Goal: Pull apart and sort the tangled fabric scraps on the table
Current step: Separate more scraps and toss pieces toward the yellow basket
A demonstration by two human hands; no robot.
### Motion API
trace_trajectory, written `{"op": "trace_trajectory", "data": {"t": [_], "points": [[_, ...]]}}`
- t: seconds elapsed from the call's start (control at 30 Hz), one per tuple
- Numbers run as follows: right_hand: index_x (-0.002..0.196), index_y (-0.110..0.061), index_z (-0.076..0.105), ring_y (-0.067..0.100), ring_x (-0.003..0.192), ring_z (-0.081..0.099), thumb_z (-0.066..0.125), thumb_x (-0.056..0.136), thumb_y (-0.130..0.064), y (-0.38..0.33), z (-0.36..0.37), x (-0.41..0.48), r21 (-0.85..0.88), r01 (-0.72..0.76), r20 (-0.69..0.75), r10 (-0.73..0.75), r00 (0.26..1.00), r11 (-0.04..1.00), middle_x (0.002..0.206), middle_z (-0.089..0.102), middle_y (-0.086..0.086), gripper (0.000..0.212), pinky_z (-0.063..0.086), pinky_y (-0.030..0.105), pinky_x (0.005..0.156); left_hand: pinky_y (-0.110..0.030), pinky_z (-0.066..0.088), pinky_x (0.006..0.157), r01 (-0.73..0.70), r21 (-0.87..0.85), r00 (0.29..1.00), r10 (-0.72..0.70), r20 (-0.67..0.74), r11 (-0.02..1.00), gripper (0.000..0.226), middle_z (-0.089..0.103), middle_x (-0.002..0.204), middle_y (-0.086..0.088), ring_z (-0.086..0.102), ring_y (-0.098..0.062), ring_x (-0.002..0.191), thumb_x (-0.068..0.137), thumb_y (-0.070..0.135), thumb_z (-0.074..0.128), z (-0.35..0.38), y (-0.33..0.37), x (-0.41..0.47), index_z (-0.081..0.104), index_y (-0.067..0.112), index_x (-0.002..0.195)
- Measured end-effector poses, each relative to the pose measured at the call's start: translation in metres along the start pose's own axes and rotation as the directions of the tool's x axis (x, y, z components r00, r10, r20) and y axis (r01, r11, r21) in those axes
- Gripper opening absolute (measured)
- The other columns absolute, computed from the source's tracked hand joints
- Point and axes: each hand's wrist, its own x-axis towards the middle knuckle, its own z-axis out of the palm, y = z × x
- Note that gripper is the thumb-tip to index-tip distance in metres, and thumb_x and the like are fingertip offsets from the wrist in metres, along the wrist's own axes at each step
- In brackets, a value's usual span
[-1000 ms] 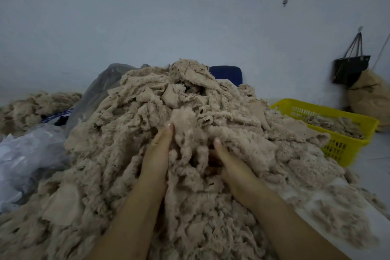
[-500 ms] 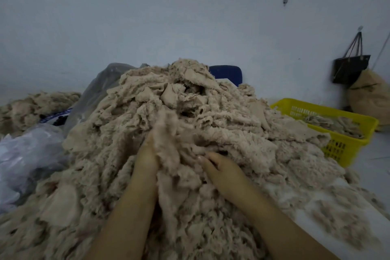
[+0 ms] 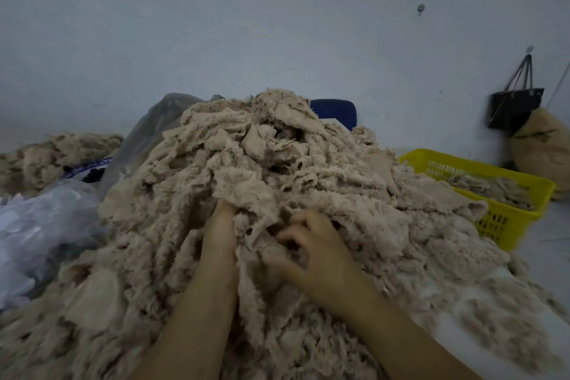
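A big heap of tangled beige fabric scraps (image 3: 277, 170) fills the middle of the table. My left hand (image 3: 219, 231) is pushed into the heap near its centre; its fingers are buried under scraps, so their shape is hidden. Just to its right, my right hand (image 3: 314, 247) has its fingers curled, clutching a clump of scraps on the front slope of the heap. Both forearms reach in from the bottom edge.
A yellow plastic basket (image 3: 512, 219) with some scraps stands at the right. Clear plastic bags (image 3: 46, 225) lie at the left, with a second scrap pile (image 3: 46, 160) behind them. A blue chair back (image 3: 336, 112) shows behind the heap. A black bag (image 3: 515, 108) hangs on the wall.
Both hands have drawn back toward me from higher on the heap. My left fingers sank under the scraps, and my right fingers went from stretched out to curled around a clump.
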Motion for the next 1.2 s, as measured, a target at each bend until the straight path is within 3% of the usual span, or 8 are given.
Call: {"op": "trace_trajectory", "data": {"t": [0.13,0.23,0.33,0.5,0.67,0.87,1.07,1.2], "points": [[0.089,-0.025,0.057,0.007,0.093,0.039,0.053,0.099,-0.030,0.008,0.004,0.000,0.081,-0.104,0.102,0.096,0.990,0.991,0.091,0.040,-0.018,0.012,0.034,0.026,0.077,-0.043,0.059,0.083,-0.073,0.007,0.997,0.073,-0.006,0.997,0.029,0.074,0.108,-0.015,0.072,-0.030,0.097,0.100,0.027,0.052,-0.001,-0.006,0.002,0.067,0.015,0.121],[0.085,-0.042,0.052,-0.002,0.080,0.053,0.050,0.100,-0.029,0.009,-0.012,0.002,0.612,-0.389,0.037,0.466,0.884,0.689,0.082,0.053,-0.024,0.020,0.042,0.018,0.072,-0.048,0.061,0.080,-0.118,0.149,0.990,0.127,-0.053,0.982,0.039,0.073,0.108,-0.017,0.070,-0.036,0.096,0.102,0.034,0.049,0.001,-0.012,0.002,0.063,0.008,0.129],[0.064,-0.025,0.051,0.012,0.063,0.052,0.050,0.098,-0.028,0.014,-0.018,0.004,0.754,-0.379,0.017,0.561,0.827,0.537,0.063,0.055,-0.006,0.034,0.043,0.025,0.063,-0.041,0.055,0.094,-0.229,0.481,0.971,0.236,0.047,0.846,0.035,0.069,0.124,-0.007,0.067,-0.029,0.108,0.102,0.033,0.051,0.008,-0.020,0.001,0.061,0.018,0.131],[0.102,-0.023,0.072,0.014,0.072,0.072,0.052,0.101,-0.023,0.019,-0.015,0.008,0.793,-0.378,0.017,0.603,0.798,0.478,0.082,0.076,-0.001,0.020,0.056,0.025,0.060,-0.014,0.052,0.070,-0.512,0.752,0.850,0.118,0.514,0.415,0.020,0.069,0.095,0.024,0.064,0.007,0.086,0.090,0.050,0.065,0.008,-0.036,-0.005,0.064,0.040,0.107],[0.097,-0.029,0.077,0.017,0.100,0.070,0.053,0.098,-0.038,0.019,-0.019,0.009,0.890,-0.287,0.045,0.558,0.829,0.355,0.104,0.075,-0.002,0.026,0.056,0.036,0.088,-0.010,0.044,0.054,-0.517,0.710,0.856,0.283,0.433,0.479,0.007,0.066,0.084,0.012,0.061,0.001,0.068,0.093,0.042,0.063,0.003,-0.032,-0.005,0.061,0.036,0.091],[0.115,-0.028,0.069,0.002,0.107,0.066,0.042,0.082,-0.078,0.011,-0.015,0.002,0.785,-0.167,-0.082,0.367,0.927,0.597,0.112,0.072,-0.013,0.066,0.052,0.022,0.089,-0.013,0.042,0.049,-0.577,0.678,0.816,0.288,0.501,0.455,0.012,0.063,0.074,0.014,0.054,0.003,0.058,0.094,0.037,0.062,0.005,-0.031,-0.008,0.055,0.039,0.085],[0.091,-0.032,0.073,0.003,0.087,0.072,0.053,0.092,-0.049,0.013,-0.019,0.004,0.779,-0.172,-0.088,0.376,0.923,0.603,0.092,0.076,-0.012,0.026,0.051,0.011,0.067,-0.036,0.052,0.065,-0.592,0.704,0.794,0.133,0.594,0.392,0.009,0.065,0.088,-0.002,0.062,-0.020,0.076,0.098,0.035,0.058,0.002,-0.039,-0.008,0.057,0.026,0.097],[0.086,-0.035,0.070,0.012,0.084,0.070,0.055,0.094,-0.054,0.018,-0.023,0.002,0.721,-0.197,-0.059,0.341,0.938,0.665,0.089,0.073,-0.001,0.025,0.055,0.025,0.072,-0.020,0.041,0.052,-0.604,0.696,0.789,0.167,0.591,0.389,0.010,0.058,0.079,-0.001,0.050,-0.005,0.059,0.097,0.029,0.060,0.002,-0.040,-0.008,0.055,0.027,0.089]]}}
